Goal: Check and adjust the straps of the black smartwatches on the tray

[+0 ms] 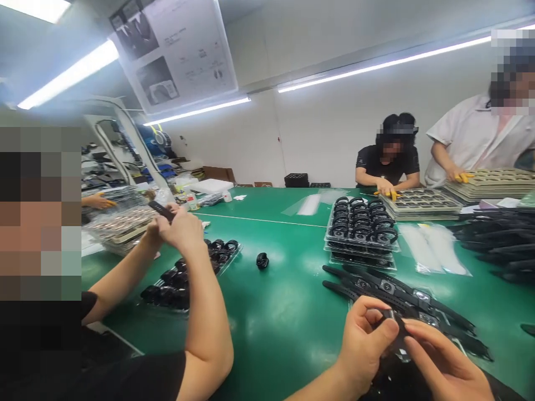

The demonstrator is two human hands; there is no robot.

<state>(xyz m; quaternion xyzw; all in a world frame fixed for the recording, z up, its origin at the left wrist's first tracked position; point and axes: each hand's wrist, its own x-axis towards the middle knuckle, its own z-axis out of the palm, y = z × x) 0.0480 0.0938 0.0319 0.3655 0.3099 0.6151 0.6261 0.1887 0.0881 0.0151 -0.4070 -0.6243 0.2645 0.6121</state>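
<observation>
At the lower right, my left hand pinches a black watch piece between thumb and fingers. My right hand grips the same piece from the other side, its fingertips close to my left thumb. Just beyond my hands, several black watches with straps laid out straight lie across one another. Behind them stands a stack of clear trays filled with looped black watches. Dark material shows below my hands; its details are unclear.
Left of centre, a co-worker's hands hold a black strap above a tray of watches. One looped watch sits on the green table. Plastic sleeves and a black strap pile lie right. Two people work at the far right.
</observation>
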